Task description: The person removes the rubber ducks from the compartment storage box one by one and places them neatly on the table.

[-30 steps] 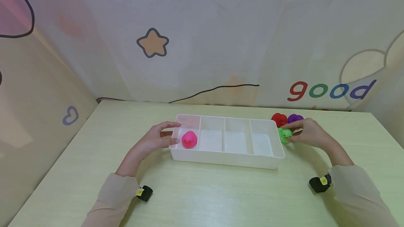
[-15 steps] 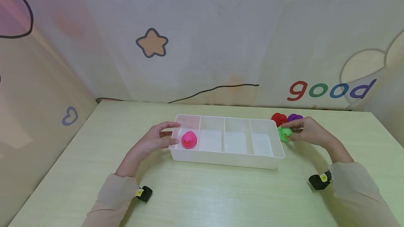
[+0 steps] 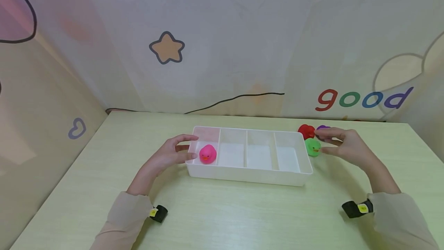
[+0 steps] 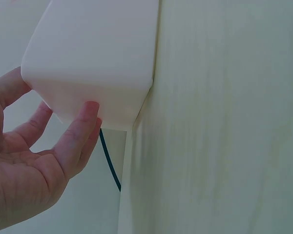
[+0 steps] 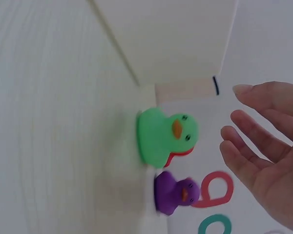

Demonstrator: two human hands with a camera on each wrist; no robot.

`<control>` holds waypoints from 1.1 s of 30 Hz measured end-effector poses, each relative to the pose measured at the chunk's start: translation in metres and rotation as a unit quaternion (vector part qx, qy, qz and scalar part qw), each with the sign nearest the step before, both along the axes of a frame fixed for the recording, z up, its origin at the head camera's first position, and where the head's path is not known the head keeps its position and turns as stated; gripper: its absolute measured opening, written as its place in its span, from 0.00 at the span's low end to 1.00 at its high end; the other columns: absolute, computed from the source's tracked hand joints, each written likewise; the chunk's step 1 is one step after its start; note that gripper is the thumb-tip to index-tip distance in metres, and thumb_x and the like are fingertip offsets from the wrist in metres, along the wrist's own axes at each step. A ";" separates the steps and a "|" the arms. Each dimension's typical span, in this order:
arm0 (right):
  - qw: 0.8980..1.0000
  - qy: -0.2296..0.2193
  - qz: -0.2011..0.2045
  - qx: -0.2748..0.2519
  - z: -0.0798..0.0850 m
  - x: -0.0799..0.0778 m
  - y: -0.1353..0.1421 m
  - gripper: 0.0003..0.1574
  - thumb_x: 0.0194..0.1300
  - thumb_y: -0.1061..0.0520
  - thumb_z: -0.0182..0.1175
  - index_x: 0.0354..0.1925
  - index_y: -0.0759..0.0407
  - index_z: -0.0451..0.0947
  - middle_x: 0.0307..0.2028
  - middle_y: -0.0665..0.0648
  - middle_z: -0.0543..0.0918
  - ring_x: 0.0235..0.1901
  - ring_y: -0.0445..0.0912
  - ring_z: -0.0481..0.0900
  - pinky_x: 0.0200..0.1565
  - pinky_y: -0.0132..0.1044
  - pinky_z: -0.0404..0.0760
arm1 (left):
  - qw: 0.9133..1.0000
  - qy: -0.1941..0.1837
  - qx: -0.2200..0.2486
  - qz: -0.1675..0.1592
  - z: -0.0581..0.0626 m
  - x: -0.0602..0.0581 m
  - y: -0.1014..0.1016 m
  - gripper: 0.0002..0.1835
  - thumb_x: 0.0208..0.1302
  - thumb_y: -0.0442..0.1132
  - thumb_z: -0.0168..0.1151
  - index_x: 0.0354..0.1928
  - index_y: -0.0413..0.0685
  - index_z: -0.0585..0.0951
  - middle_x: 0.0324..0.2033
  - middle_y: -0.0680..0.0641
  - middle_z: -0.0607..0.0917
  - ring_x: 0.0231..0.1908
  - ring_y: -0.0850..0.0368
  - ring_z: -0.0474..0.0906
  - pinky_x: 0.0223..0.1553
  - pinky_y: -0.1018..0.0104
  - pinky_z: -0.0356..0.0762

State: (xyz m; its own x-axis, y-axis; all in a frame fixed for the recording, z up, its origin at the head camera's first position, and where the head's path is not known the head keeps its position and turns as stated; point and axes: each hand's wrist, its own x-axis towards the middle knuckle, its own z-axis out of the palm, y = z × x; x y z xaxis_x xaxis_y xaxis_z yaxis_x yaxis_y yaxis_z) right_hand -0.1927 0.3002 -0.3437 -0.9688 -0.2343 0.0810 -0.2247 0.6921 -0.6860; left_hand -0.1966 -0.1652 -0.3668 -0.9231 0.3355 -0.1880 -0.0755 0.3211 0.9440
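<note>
A white box (image 3: 249, 174) with several compartments stands mid-table, a pink rubber duck (image 3: 207, 154) in its leftmost one. My left hand (image 3: 175, 149) holds the box's left end; in the left wrist view one digit goes behind the rim and another fingertip presses the outer end wall (image 4: 117, 100). My right hand (image 3: 343, 146), fingers apart and holding nothing, hovers beside a green rubber duck (image 5: 161, 139) at the box's right end. Behind the green one sit a red duck (image 3: 306, 130) and a purple duck (image 5: 173, 193), the purple partly hidden by my hand in the head view.
A printed cloth wall (image 3: 236, 57) rises right behind the table's back edge, and another (image 3: 45, 126) runs along the left. Pale wooden tabletop (image 3: 249, 215) extends in front of the box.
My right hand has let go of the green duck and drawn a little to the right, fingers clear of it. The green duck shifted slightly back. My left hand and the box stay put.
</note>
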 end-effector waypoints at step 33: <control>0.980 0.068 0.146 -0.121 0.021 0.026 -0.109 0.31 0.47 0.70 0.67 0.52 0.69 0.73 0.51 0.65 0.76 0.49 0.57 0.75 0.49 0.40 0.75 | 1.000 0.006 -0.002 -0.003 -0.001 -0.001 0.000 0.29 0.56 0.37 0.63 0.61 0.46 0.68 0.61 0.42 0.64 0.60 0.42 0.63 0.51 0.52 0.72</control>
State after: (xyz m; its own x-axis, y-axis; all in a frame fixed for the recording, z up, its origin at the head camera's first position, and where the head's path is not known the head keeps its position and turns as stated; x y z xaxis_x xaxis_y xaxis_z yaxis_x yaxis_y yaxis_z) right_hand -0.1671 0.1908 -0.3230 -0.8400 -0.4578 0.2912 -0.4888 0.4056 -0.7724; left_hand -0.1973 -0.1652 -0.3674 -0.9233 0.3402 -0.1781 -0.0624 0.3247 0.9438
